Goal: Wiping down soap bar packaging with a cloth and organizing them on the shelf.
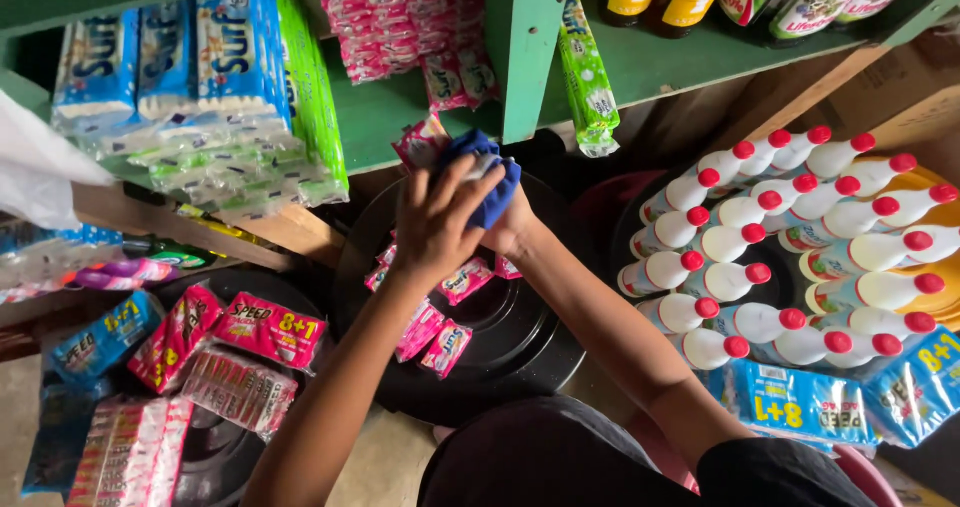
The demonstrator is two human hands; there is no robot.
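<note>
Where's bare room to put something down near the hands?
The black lid's front and right side are bare, between the pink sachets and the white bottles. Crowded: bottles at right, packets at left, the sachets under the hands holding a blue cloth.

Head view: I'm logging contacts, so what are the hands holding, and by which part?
Both hands close on a blue cloth: left hand over its front, right hand behind and beneath. Exact grip cannot be told.

I hold a crumpled blue cloth point(490, 182) bunched between both hands, above the round black lid point(520, 337). A small pink sachet point(422, 143) sticks out beside it, tilted, pressed against the cloth's left edge.
</note>
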